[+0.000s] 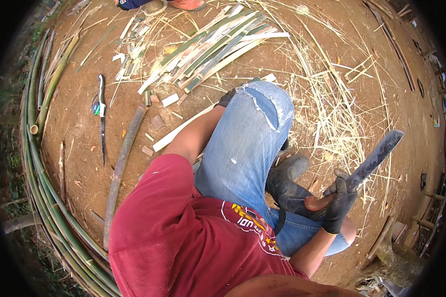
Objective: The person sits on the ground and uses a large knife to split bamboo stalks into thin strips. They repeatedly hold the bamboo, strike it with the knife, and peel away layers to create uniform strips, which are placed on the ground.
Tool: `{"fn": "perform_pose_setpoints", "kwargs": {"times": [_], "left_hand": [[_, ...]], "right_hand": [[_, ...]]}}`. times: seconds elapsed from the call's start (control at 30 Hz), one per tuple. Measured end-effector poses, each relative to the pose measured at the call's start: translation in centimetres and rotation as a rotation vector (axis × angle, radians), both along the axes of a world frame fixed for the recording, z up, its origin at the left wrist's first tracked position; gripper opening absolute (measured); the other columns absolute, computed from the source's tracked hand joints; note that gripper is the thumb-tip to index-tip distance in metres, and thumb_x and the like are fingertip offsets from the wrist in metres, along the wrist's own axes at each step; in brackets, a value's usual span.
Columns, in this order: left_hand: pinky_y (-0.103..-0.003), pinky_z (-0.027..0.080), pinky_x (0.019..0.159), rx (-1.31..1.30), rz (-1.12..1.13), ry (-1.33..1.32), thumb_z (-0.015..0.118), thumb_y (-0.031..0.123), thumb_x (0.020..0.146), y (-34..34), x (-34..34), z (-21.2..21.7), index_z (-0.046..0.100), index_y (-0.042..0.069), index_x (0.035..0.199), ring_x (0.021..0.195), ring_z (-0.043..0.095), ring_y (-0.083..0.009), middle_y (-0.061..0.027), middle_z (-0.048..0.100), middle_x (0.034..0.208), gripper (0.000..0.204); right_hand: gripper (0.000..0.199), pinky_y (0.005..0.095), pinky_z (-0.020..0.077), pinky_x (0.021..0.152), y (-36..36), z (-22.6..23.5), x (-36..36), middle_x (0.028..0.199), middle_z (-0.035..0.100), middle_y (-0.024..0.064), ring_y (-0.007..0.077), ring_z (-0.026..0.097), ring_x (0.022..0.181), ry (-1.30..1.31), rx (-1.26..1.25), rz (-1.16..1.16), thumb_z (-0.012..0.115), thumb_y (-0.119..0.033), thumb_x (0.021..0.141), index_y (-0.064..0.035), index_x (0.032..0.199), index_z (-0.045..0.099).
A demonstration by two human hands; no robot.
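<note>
My right hand [341, 204], in a dark glove, is closed round the wooden handle [318, 202] of a machete. Its broad dark blade [377, 159] points up and to the right, over the ground beside my bent leg. My left hand [226, 98], also gloved, reaches past the far side of my raised knee; the jeans hide most of it, fingers included. Close to that hand a pale split bamboo strip [171, 140] slants along under my left forearm. Whether the hand grips the strip does not show.
Split bamboo slats [218, 47] are heaped ahead. Pale shavings [334, 116] litter the ground to the right. On the left lie a white-handled saw [102, 110], a bamboo pole [123, 166] and long green bamboo poles [52, 198]. Another person's orange footwear [187, 4] shows at the top edge.
</note>
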State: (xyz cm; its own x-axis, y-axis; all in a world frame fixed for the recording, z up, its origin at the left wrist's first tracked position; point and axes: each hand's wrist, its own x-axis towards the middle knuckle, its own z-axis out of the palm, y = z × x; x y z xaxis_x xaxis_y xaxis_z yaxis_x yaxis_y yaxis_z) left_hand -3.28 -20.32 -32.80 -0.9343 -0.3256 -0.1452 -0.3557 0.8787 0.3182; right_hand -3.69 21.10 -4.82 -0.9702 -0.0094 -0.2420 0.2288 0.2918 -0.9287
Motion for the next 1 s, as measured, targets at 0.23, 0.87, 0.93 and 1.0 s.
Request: {"fn": "perform_pose_setpoints", "kwargs": {"times": [0.23,0.87,0.93,1.0], "left_hand": [[-0.045,0.029,0.115,-0.091,0.366,0.093,0.05,0.048,0.093,-3.7,3.2,-1.7,0.038,0.01,0.149,0.136,0.043,-0.0353,-0.0215,0.046,0.146,0.069],[-0.044,0.044,0.101,-0.181,0.627,-0.345,0.055,0.032,0.091,-12.0,6.3,-0.7,0.055,0.014,0.132,0.126,0.053,-0.0299,-0.0137,0.054,0.138,0.045],[-0.044,0.046,0.1,-0.116,0.608,-0.34,0.056,0.031,0.088,-11.7,6.3,1.7,0.055,0.014,0.132,0.123,0.056,-0.0313,-0.0146,0.057,0.134,0.047],[-0.043,0.048,0.1,-0.142,0.649,-0.293,0.056,0.031,0.087,-12.6,7.1,-0.6,0.057,0.014,0.13,0.12,0.058,-0.0324,-0.0149,0.059,0.132,0.046]], "right_hand": [[0.023,0.0243,0.0387,0.046,-0.2,-1.6,-0.2,0.057,0.049,0.001,0.0111,0.048,0.047,-0.046,0.062,0.074,0.053,-0.007,0.088,0.003,0.106,0.066],[0.023,0.0235,0.0383,0.045,-1.1,-2.0,-1.6,0.058,0.051,0.001,0.0107,0.048,0.046,-0.174,0.102,0.038,0.053,-0.006,0.087,0.0024,0.105,0.066],[0.023,0.0236,0.0379,0.044,-1.0,-2.0,-1.6,0.058,0.052,0.0008,0.0107,0.048,0.046,-0.168,0.086,0.048,0.054,-0.006,0.088,0.0024,0.104,0.066],[0.022,0.0238,0.0377,0.044,-1.0,-2.3,-1.7,0.058,0.052,0.0006,0.0106,0.048,0.046,-0.151,0.065,0.065,0.054,-0.007,0.088,0.0024,0.104,0.067]]}}
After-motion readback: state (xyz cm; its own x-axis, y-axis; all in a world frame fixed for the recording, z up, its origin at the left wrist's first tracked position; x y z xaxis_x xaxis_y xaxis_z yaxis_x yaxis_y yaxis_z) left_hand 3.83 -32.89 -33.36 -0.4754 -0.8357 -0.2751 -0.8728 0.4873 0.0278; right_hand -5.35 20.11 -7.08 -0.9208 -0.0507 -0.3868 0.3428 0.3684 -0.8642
